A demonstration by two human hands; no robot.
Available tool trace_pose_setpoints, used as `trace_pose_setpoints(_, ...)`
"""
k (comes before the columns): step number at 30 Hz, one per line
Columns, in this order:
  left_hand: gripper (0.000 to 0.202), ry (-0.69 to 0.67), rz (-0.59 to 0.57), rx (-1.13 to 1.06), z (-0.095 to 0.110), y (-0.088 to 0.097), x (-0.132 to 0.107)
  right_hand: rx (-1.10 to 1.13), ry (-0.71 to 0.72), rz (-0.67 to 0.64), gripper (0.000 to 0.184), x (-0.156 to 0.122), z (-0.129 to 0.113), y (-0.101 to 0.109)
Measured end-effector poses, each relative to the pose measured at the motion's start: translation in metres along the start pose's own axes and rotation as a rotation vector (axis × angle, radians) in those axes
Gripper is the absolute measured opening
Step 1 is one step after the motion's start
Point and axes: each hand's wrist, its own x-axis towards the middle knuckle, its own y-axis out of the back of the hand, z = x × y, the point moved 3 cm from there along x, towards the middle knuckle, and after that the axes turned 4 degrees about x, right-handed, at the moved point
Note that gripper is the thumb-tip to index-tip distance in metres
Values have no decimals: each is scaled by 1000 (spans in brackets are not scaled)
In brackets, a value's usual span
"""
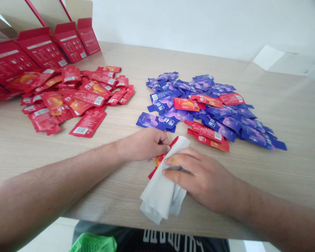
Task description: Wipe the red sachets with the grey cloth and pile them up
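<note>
My left hand (149, 144) is closed on the edge of a red pouch (159, 162) with orange fruit printed on it. My right hand (202, 175) grips a folded white cloth (160, 192), which lies against that pouch and covers much of it. Beyond my hands spreads a pile of blue-purple pouches (168, 101). Several red pouches (207, 139) rest on top of it and at its near edge. To the left is a heap of red pouches (89, 120).
Open red cartons (44, 49) stand in a row at the back left of the wooden table (120, 192). A white and clear sheet-like object (280, 59) is at the far right, by the wall. Below the near edge shows a green mesh item (94, 243).
</note>
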Motion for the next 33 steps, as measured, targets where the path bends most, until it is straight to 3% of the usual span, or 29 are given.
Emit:
trace_pose_setpoints(6, 16, 38, -7, -80, 1, -1, 1, -14, -123, 102, 26, -1, 12, 4)
trace_pose_setpoints(11, 16, 4, -7, -85, 3, 0, 0, 39, 30, 2, 29, 2, 4, 2)
trace_pose_setpoints(17, 15, 50, -4, -127, 6, 1, -1, -14, -99, 102, 29, -1, 16, 7)
trace_pose_setpoints(22, 16, 9, -13, -129, 7, 1, -1, 41, 15, 9, 30, 3, 4, 2)
trace_pose_setpoints(27, 17, 11, 7, -159, 6, 1, 0, 13, -92, 105, 29, 1, 12, 4)
trace_pose_setpoints(33, 17, 11, 16, -138, 5, 1, 1, 58, 10, -5, 29, 1, 6, 1)
